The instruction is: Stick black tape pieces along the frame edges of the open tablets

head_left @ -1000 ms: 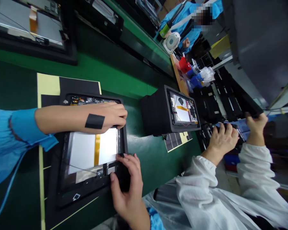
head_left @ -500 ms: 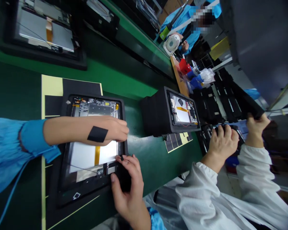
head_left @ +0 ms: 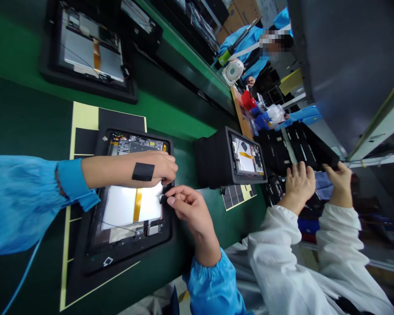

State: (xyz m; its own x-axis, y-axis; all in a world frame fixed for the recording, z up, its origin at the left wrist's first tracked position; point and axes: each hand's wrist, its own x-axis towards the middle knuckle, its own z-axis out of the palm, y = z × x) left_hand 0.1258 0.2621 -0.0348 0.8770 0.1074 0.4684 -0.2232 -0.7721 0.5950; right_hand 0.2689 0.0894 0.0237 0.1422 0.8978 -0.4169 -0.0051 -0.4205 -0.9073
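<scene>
workbench (head_left: 223,223), right hand (head_left: 194,211) pinching black piece (head_left: 163,199)

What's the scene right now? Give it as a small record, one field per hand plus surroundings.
Left hand: over the opened rectangular device with white panel and black surround; hold unclear
Right hand: pinches a small black piece at the device's edge
Patch: flat black rectangle at the left hand's wrist end
Underneath: pale-yellow sheet with black rectangles
Alongside: black block-shaped stack bearing another opened device
Nearby: white-sleeved co-worker's hands
</scene>
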